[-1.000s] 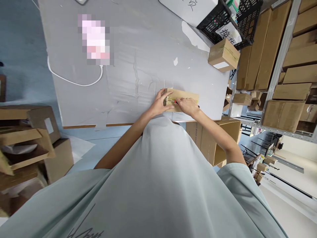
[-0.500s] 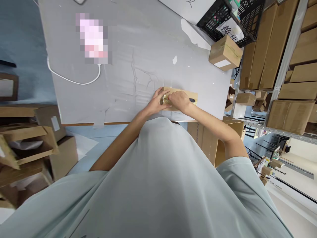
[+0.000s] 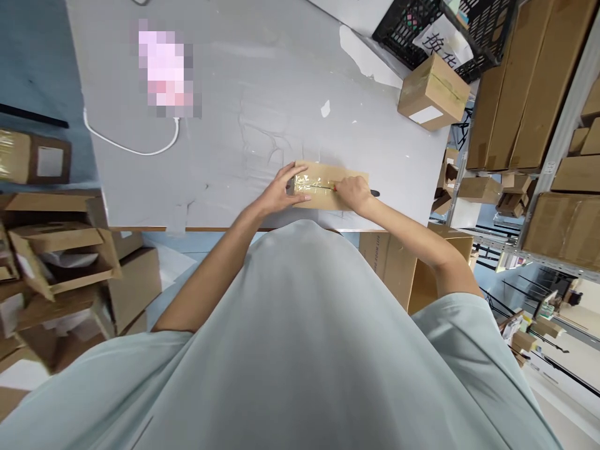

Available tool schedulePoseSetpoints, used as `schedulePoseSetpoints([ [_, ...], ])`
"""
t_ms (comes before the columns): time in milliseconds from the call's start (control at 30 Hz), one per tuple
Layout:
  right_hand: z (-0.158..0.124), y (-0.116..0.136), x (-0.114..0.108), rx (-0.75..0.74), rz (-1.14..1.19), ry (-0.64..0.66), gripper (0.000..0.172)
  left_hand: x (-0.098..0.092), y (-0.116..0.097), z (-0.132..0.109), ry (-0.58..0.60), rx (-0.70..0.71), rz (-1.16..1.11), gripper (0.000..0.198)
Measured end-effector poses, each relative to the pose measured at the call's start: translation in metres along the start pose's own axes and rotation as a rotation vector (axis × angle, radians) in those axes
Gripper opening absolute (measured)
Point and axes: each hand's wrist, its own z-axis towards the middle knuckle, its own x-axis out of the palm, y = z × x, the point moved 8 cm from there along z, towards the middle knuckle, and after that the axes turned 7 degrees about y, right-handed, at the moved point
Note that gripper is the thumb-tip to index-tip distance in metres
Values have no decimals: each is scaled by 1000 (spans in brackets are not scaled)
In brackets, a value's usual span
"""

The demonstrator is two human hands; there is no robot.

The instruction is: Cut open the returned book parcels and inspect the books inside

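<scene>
A flat brown cardboard box (image 3: 349,177) with clear tape along its top lies near the front edge of the grey table (image 3: 262,87). My left hand (image 3: 277,191) grips the box's left end, fingers curled over it. My right hand (image 3: 353,192) is closed on a thin tool with a red and black handle (image 3: 374,193); its blade lies along the taped seam toward the left.
A small taped box (image 3: 432,92) stands at the table's far right, beside a black crate (image 3: 424,25). A white cable (image 3: 131,149) runs across the left. Open cartons (image 3: 56,256) stack at the left. An open carton (image 3: 412,269) sits below the table, with shelves of boxes (image 3: 539,94) on the right.
My right hand has drawn back to the right along the seam, uncovering the taped middle of the box. My left hand has stayed on the left end.
</scene>
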Motion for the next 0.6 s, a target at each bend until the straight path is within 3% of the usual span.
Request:
schedulePoseSetpoints([
  [100,-30,-55,17,233,-79,90,39,-3,2,-1,-15,-19,-3,119],
  [233,-61,-102,37,301,-67,139,44,-2,-3,-2,-48,-27,-24,114],
  [367,-66,-131,53,257,-44,107,43,3,-8,-5,-72,-80,-32,117],
  [600,-47,-161,87,1,142,-63,41,1,-3,-10,-123,-155,-59,120],
])
